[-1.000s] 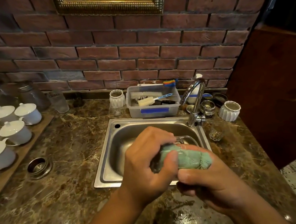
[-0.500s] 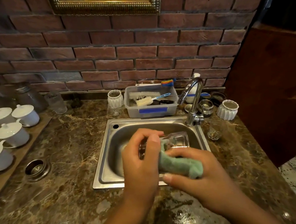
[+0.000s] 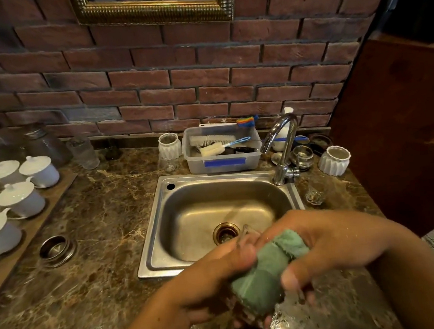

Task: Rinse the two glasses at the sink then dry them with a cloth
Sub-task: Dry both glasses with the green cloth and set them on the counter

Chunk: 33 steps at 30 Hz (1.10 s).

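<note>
I see the green cloth (image 3: 267,271) bunched around a glass (image 3: 244,231), only a sliver of rim showing at its 11 o'clock end, over the sink's (image 3: 163,220) near edge. My left hand (image 3: 216,278) curls round the glass end; my right hand (image 3: 324,244) clamps the cloth, thumb on top. A second glass (image 3: 315,194) stands on the table (image 3: 97,229) at 2 o'clock, beside the tap (image 3: 283,144).

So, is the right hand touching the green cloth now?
Touching. In the head view, the right hand has its thumb and fingers pressed directly on the green cloth, with no gap between them.
</note>
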Each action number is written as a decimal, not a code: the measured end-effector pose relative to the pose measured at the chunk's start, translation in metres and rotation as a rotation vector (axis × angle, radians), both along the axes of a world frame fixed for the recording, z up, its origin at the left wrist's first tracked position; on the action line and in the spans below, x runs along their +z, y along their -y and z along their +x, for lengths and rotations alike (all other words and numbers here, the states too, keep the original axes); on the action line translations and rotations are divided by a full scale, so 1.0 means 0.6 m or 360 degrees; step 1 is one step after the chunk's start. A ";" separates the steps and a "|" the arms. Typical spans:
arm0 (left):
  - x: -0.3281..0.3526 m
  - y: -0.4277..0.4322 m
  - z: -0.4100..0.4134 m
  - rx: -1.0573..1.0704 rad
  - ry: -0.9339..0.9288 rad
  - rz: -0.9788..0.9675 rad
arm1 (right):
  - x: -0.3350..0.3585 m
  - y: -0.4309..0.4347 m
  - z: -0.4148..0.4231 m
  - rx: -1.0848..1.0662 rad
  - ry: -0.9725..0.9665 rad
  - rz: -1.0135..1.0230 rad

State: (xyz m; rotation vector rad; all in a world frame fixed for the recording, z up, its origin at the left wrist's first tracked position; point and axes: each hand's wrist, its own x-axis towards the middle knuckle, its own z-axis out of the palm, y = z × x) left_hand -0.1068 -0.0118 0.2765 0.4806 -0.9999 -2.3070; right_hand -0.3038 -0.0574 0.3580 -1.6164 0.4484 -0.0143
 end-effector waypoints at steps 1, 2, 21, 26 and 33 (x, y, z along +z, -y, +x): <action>-0.001 -0.003 -0.004 0.0043 -0.0065 0.0101 | -0.003 0.007 -0.001 -0.0063 0.0015 -0.0024; -0.005 -0.004 -0.007 0.0114 -0.0079 0.0159 | -0.005 0.013 -0.003 -0.0182 0.0004 -0.0076; 0.004 -0.002 -0.019 0.1218 0.0031 0.0148 | -0.104 -0.060 0.066 -0.2175 0.0403 -0.0734; 0.001 0.004 -0.006 0.1307 0.0060 0.0017 | -0.126 -0.066 0.083 -0.1704 0.0640 -0.0042; -0.011 0.003 0.017 0.1186 0.0190 -0.0083 | -0.130 -0.051 0.089 -0.1595 0.0772 0.0524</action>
